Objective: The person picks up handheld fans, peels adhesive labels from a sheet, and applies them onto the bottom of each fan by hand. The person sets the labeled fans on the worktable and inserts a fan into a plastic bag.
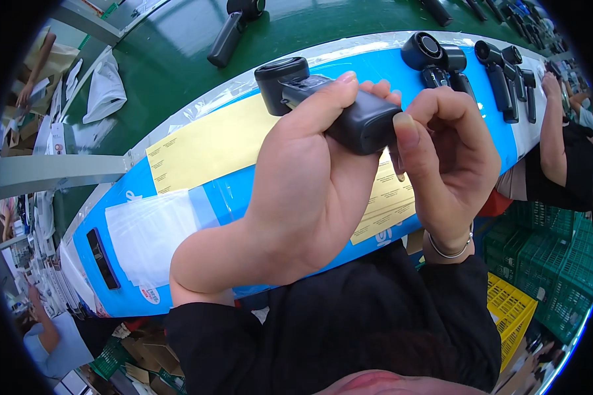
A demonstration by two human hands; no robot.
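Observation:
My left hand (pixel 303 178) is wrapped round the dark handle of a black handheld fan (pixel 369 125), thumb along its upper side. The fan's round head (pixel 282 74) points away to the far left, and the handle's end faces me. At that end my right hand (pixel 451 155) is closed in a pinch, thumb and forefinger against the handle's edge. Whatever lies between those fingertips is hidden or too small to name. Beneath both hands lies a pale yellow sheet of printed labels (pixel 207 145) on a blue-covered bench (pixel 234 191).
White plastic bags (pixel 148 237) and a dark phone (pixel 103 259) lie at the left. More black fans (pixel 435 59) stand at the far right, another (pixel 234 33) on the green surface beyond. Co-workers are at both sides. A yellow crate (pixel 507 313) and green crates (pixel 550 270) stand lower right.

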